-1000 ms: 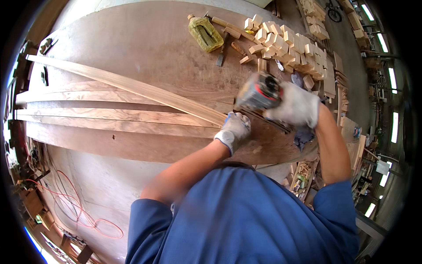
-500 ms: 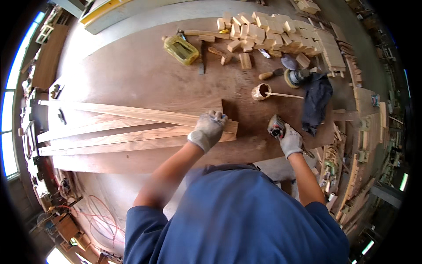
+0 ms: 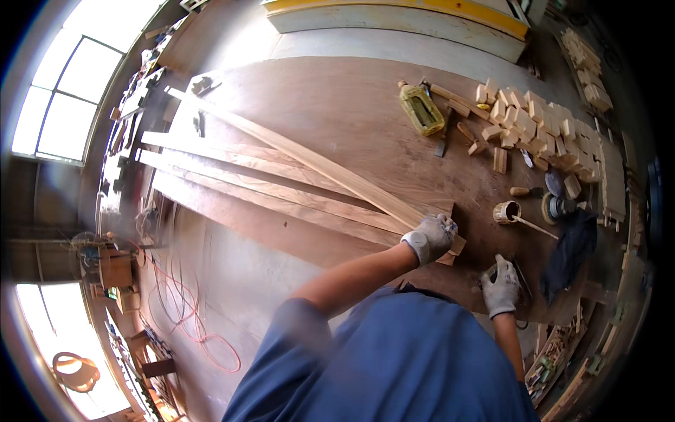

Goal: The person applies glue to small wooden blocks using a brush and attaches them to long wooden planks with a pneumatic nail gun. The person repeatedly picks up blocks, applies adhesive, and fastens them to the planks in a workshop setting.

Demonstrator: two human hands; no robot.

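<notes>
The right grip [image 3: 500, 288] hides most of a dark tool [image 3: 493, 272], so I cannot tell how tight it is. Wood blocks [image 3: 538, 126] and a yellow bottle [image 3: 422, 111] sit on the big brown surface [image 3: 316, 98], with a bright window [image 3: 60, 119] off to the left. The left grip [image 3: 432, 238] is curled around the near end of a long board [image 3: 380, 198], which slants across other boards [image 3: 337, 209].

Left forearm [image 3: 358, 280], bare below a blue sleeve [image 3: 290, 344], slanted up and rightward, elbow bent. Left hand [image 3: 432, 239], in a pale glove, had its fingers curled. Right hand [image 3: 501, 287], also gloved, sat lower and farther right, fingers bent, grip unclear. Right forearm [image 3: 508, 341] stood steeper, partly hidden by the torso [image 3: 422, 359].
</notes>
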